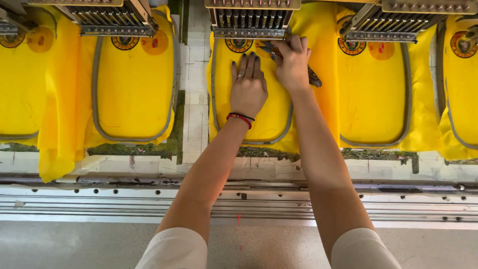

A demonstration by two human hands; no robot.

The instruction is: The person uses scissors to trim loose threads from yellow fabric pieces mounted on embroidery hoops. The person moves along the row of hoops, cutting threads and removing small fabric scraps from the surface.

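**A:** What step was in hand there?

**B:** Trimming, by my reading. The left hand [248, 88] lay flat, fingers spread, pressing the yellow fabric [259, 112] in the middle embroidery hoop [286, 130]. The right hand [293, 62] was closed around a small dark tool [313, 78], probably thread snips, its working end up by the round embroidered badge [239, 45], just under the middle needle head [250, 21]. I couldn't tell whether the blades were open.

**A:** And what did the next move call for?

**B:** I'd judge a fine touch: keep the cloth taut under the flat palm and cut only loose thread, clear of the stitching and the needles above.

**A:** How many of each?

**B:** Three needle heads in full view. Five hooped yellow panels, the outermost two cut off by the edges. Five round badges, one per panel. One tool. On the left wrist, a red bracelet [239, 118] and a black one beside it.
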